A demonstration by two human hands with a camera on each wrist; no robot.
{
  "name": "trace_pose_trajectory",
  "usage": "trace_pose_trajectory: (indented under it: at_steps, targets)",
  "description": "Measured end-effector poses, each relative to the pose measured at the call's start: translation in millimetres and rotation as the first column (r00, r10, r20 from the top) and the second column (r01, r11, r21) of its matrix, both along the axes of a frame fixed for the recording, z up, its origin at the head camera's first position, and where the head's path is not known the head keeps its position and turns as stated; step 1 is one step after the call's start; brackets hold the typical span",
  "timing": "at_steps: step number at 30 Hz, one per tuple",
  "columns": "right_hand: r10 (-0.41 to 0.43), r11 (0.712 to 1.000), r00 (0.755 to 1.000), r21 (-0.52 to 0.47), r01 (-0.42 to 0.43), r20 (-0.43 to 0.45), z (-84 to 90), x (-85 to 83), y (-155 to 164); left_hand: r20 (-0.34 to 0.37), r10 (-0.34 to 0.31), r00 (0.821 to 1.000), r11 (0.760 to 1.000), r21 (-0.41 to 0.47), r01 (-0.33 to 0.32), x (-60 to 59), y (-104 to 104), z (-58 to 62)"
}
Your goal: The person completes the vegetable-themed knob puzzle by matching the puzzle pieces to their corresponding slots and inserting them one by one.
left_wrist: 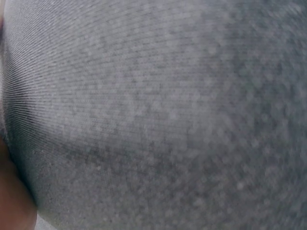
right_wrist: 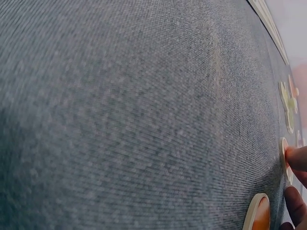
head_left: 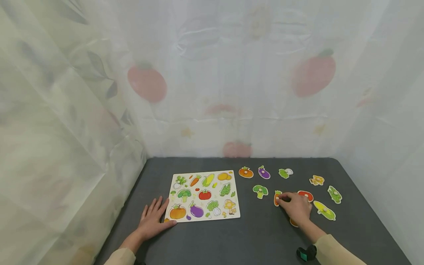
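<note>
My left hand (head_left: 154,221) lies with fingers spread on the dark table, its thumb and fingertips at the left edge of a vegetable puzzle board (head_left: 216,214). In the left wrist view only a blurred bit of that hand shows in the lower left corner. At the right, my right hand (head_left: 296,207) pinches the small carrot puzzle piece (head_left: 276,201) between fingertips and thumb. Its knob is hidden by the fingers. Under that hand an orange-brown piece (right_wrist: 261,218) peeks out, mostly covered in the head view. A tomato piece (head_left: 306,195) lies just behind the knuckles.
Around the right hand lie a broccoli piece (head_left: 260,191), a corn piece (head_left: 324,210), a pea piece (head_left: 335,194) and a mushroom piece (head_left: 317,180). Farther back are pumpkin (head_left: 246,172), eggplant (head_left: 264,172) and cabbage (head_left: 285,173) pieces. A patterned curtain (head_left: 198,92) closes off the table's back.
</note>
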State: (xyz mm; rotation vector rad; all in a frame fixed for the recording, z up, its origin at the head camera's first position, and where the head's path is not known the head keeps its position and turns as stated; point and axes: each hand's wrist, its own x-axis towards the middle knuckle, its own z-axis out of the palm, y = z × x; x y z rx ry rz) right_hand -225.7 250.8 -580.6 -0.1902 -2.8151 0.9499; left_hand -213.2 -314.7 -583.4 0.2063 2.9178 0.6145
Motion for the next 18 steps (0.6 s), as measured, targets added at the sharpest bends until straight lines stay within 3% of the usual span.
trace_pose_trajectory:
  at_steps: [9, 18]
  targets:
    - [0.003, 1.000, 0.998, -0.003, -0.004, -0.055, -3.7, 1.0, -4.5, 0.002, 0.010, 1.000, 1.000, -0.004, -0.010, 2.0, -1.2, -0.3]
    - [-0.006, 1.000, 1.000, 0.012, 0.006, -0.030, -2.3, 1.1, -3.5, -0.006, 0.013, 1.000, 1.000, 0.020, -0.012, 0.1, -0.6, -3.7]
